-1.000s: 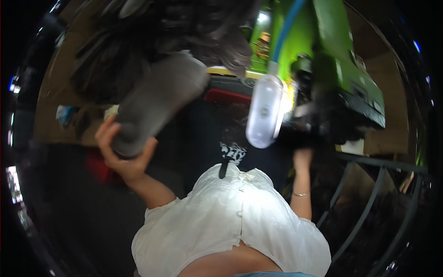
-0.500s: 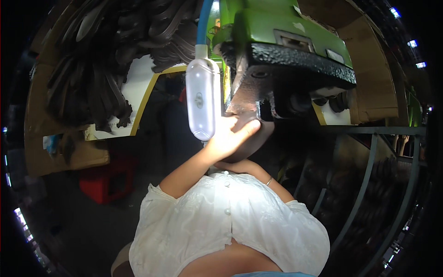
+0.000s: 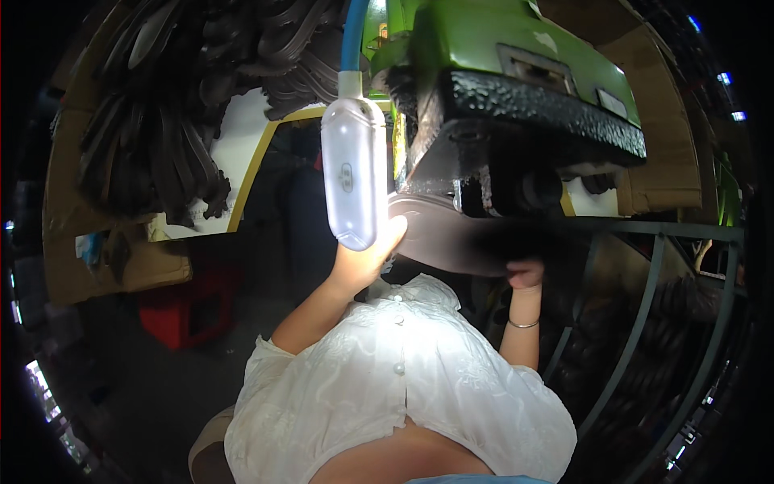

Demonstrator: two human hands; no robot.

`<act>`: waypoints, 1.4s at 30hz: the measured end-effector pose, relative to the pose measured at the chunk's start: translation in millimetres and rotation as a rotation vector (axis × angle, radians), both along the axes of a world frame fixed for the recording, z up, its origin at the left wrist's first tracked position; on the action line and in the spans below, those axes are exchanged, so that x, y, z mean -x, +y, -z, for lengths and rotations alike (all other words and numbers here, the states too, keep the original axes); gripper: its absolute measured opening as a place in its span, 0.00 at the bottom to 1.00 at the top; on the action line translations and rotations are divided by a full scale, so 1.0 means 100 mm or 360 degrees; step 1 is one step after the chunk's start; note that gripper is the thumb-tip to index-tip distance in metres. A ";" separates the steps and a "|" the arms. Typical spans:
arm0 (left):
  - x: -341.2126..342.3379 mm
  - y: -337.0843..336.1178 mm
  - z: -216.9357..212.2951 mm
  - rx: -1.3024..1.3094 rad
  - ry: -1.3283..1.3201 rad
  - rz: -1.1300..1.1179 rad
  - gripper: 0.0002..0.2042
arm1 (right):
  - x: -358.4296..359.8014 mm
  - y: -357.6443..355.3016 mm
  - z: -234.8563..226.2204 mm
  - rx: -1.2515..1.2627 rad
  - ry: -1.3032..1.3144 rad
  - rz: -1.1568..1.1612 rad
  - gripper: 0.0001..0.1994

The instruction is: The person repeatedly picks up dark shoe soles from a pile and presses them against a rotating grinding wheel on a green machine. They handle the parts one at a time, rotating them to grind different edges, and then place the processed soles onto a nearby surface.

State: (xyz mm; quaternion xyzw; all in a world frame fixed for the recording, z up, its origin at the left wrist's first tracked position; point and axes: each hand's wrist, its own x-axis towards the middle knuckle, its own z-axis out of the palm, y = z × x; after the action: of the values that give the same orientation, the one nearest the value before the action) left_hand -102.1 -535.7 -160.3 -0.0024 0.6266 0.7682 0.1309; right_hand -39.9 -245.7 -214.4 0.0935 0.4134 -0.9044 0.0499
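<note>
While the left hand [image 3: 368,260] grips a dark brown, flat, sole-shaped piece [image 3: 443,234] at the frame's centre, the right hand [image 3: 525,274] curls by its right end, hold unclear, below the green machine [image 3: 484,44].

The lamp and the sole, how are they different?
The lamp is pale and translucent; the sole is dark. The lamp hangs upright from a blue cord; the sole is crosswise, its left end held by the left hand. Both are longer than wide.
</note>
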 end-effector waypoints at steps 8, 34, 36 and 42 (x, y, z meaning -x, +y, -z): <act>-0.01 -0.50 0.06 -0.0235 0.0129 -0.0261 0.12 | 0.39 -0.50 -0.44 -0.0162 0.0296 -0.0007 0.27; 0.22 0.18 -0.25 0.0249 0.0392 0.0255 0.13 | 0.49 -0.60 -0.43 -0.1102 0.0259 -0.1298 0.24; 0.16 0.13 -0.18 0.0222 0.0325 0.0111 0.10 | 0.34 -0.25 -0.19 -0.1123 0.0121 -0.1290 0.21; 0.03 0.13 -0.27 0.0355 0.0133 0.0052 0.15 | 0.47 0.04 -0.61 -0.0501 0.0116 0.0261 0.14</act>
State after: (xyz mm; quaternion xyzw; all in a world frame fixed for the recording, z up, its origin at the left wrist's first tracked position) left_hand -104.6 -523.1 -133.5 0.0253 0.7130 0.6910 0.1162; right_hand -87.2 -242.0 -153.0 0.1007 0.5423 -0.8324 -0.0544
